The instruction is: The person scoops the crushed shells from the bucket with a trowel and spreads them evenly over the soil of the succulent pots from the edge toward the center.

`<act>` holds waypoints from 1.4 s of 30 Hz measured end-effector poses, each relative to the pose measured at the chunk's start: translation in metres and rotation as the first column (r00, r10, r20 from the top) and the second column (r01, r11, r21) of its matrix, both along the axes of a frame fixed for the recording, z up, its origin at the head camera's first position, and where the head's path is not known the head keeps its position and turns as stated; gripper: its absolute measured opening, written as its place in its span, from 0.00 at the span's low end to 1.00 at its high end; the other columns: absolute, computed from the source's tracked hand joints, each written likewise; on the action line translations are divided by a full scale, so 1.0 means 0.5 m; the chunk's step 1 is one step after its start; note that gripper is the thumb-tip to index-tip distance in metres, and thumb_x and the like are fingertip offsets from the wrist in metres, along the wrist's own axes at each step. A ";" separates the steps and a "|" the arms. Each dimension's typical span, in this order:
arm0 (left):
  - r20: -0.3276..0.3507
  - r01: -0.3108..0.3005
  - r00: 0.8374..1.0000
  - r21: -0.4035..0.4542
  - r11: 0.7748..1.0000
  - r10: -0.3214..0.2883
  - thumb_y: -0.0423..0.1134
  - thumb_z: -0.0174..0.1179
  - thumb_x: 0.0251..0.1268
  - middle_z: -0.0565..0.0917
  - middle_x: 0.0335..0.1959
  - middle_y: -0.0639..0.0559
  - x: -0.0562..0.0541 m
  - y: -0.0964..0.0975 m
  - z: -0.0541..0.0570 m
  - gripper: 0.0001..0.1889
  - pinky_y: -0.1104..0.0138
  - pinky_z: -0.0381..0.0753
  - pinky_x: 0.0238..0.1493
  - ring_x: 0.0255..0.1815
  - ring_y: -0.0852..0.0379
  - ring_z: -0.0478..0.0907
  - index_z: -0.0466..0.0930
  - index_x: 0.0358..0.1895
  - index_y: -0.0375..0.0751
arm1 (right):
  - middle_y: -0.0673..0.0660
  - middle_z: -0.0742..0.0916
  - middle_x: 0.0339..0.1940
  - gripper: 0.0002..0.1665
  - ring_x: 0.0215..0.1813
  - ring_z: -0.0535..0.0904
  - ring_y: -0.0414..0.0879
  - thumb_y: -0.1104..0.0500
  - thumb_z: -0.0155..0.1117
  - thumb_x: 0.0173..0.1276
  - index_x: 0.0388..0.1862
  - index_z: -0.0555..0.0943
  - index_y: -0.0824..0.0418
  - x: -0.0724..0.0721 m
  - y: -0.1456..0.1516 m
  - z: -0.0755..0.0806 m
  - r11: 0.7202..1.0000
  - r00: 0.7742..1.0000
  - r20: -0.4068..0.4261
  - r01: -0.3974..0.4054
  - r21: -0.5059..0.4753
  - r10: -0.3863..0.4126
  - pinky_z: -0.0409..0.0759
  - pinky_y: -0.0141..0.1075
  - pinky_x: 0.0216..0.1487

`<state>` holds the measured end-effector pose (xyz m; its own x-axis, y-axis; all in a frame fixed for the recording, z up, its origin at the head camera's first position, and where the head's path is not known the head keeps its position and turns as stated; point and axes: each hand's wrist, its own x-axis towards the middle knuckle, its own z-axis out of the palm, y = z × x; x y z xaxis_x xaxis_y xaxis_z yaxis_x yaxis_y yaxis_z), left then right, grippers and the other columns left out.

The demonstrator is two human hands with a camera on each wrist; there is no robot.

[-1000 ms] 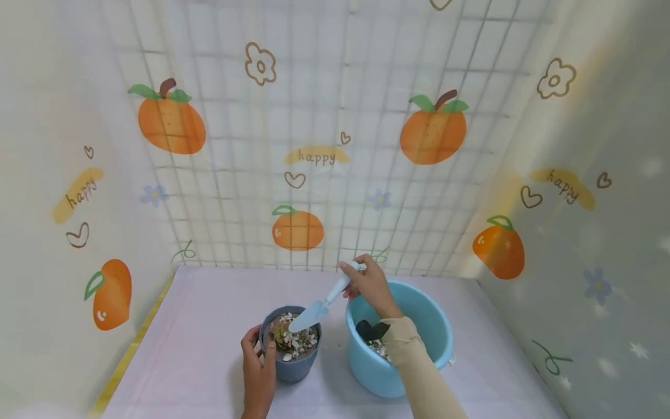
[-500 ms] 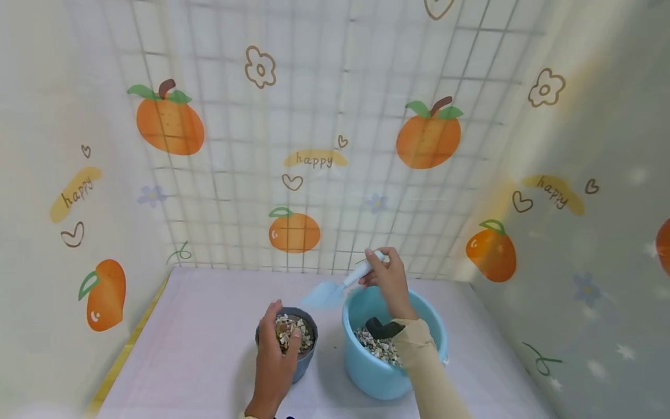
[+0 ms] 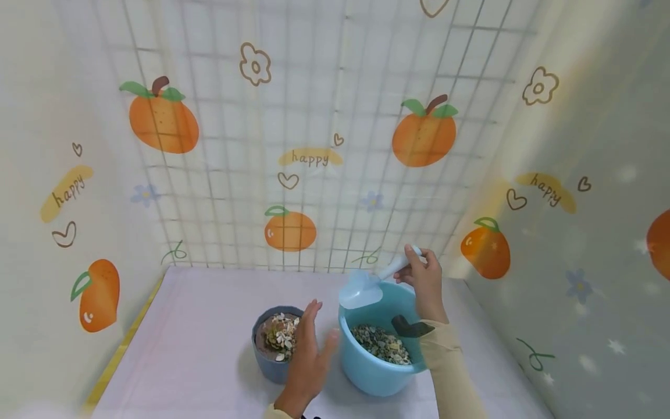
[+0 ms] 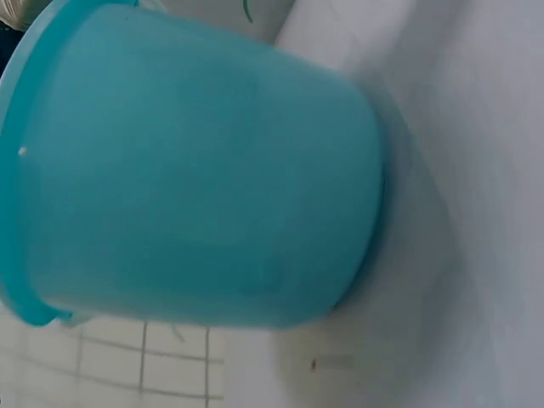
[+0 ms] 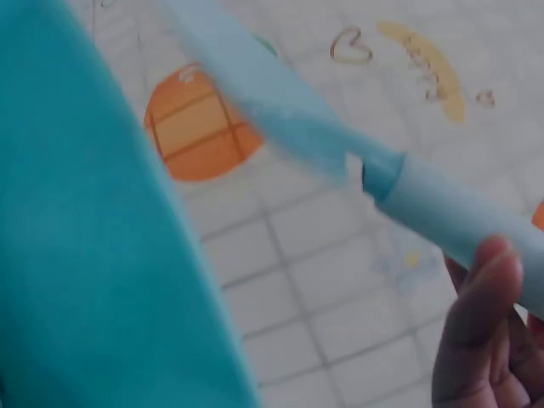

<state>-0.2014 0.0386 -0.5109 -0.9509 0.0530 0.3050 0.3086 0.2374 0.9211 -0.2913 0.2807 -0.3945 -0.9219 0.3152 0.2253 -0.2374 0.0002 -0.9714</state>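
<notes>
My right hand grips the handle of a light blue trowel over the back rim of a blue bucket. In the right wrist view the trowel is held between thumb and fingers, its blade blurred. Grey-white gravel lies in the bucket. My left hand is between the bucket and a grey flowerpot, fingers extended, covering the pot's right side. A small succulent and white pebbles show in the pot. The left wrist view holds the bucket's side.
A pale cloth-covered table carries the pot and bucket, with a yellow strip along its left edge. White curtains printed with oranges hang at the back and both sides, with a wire grid behind the rear one.
My left hand has left the pot's side and moved right towards the bucket. My right hand has carried the trowel right, from above the pot to the bucket's rim.
</notes>
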 end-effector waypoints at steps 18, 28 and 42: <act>0.167 0.157 0.970 0.125 0.980 -0.176 0.60 0.54 0.80 0.51 0.84 0.47 -0.022 0.071 -0.043 0.40 0.33 0.54 0.73 0.82 0.39 0.50 0.45 0.85 0.59 | 0.55 0.87 0.24 0.28 0.22 0.84 0.47 0.39 0.67 0.75 0.50 0.74 0.63 -0.029 0.032 -0.071 0.983 0.992 0.094 0.073 0.166 -0.089 0.83 0.35 0.27; 0.139 0.224 0.960 0.146 0.964 -0.244 0.56 0.49 0.84 0.54 0.83 0.52 -0.032 0.080 -0.048 0.32 0.37 0.54 0.76 0.83 0.44 0.49 0.53 0.84 0.60 | 0.63 0.87 0.28 0.26 0.28 0.83 0.60 0.34 0.62 0.76 0.50 0.78 0.55 -0.032 0.018 -0.099 0.872 1.000 0.029 -0.011 0.489 -0.003 0.85 0.48 0.31; 0.117 0.204 0.967 0.174 0.963 -0.226 0.56 0.48 0.84 0.62 0.78 0.47 -0.032 0.089 -0.054 0.28 0.34 0.56 0.73 0.82 0.39 0.52 0.62 0.78 0.50 | 0.58 0.89 0.32 0.17 0.31 0.87 0.53 0.49 0.65 0.79 0.54 0.82 0.60 -0.027 0.018 -0.108 0.702 0.962 0.221 -0.267 0.661 0.158 0.85 0.49 0.41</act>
<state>-0.2174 0.0830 -0.5380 -0.9553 0.2217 0.1957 0.2064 0.0259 0.9781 -0.3050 0.2897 -0.4487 -0.9828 -0.0808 0.1660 -0.1790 0.6378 -0.7491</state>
